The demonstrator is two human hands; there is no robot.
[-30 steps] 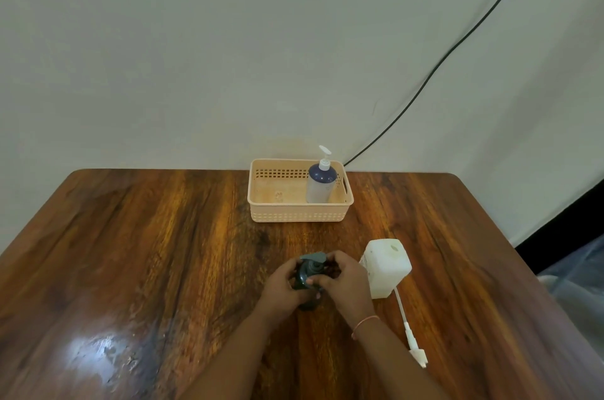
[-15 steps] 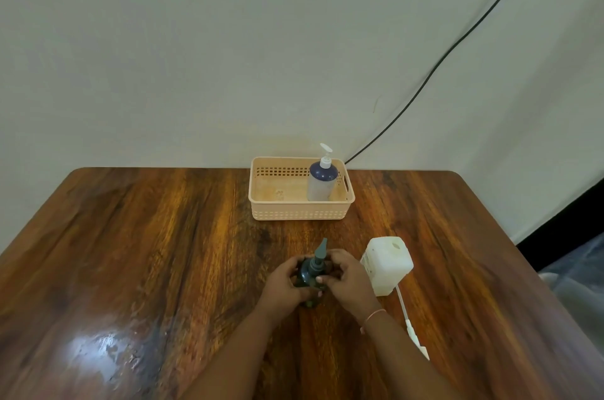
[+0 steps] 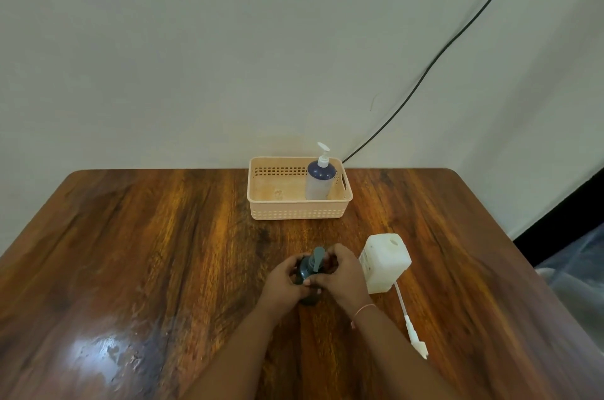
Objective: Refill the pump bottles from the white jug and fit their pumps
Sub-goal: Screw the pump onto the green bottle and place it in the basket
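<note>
A dark teal pump bottle (image 3: 306, 269) stands on the wooden table (image 3: 147, 252) near the front middle. My left hand (image 3: 282, 282) wraps its left side. My right hand (image 3: 340, 275) grips the grey-green pump head (image 3: 317, 258) and collar on top, nozzle pointing toward me. The white jug (image 3: 384, 262) stands just right of my right hand, its round opening uncapped. A loose white pump with a long tube (image 3: 410, 324) lies on the table in front of the jug. A blue-topped bottle with a white pump (image 3: 320, 179) stands in the peach basket (image 3: 295, 212).
The basket sits at the table's far edge against a pale wall. A black cable (image 3: 434, 63) runs down the wall to behind the basket. The table's right edge drops to a dark floor strip (image 3: 562, 213).
The pump nozzle has swung round: it pointed left, then away from me, and now points toward me. My right hand has turned with it. The bottle stays in place.
</note>
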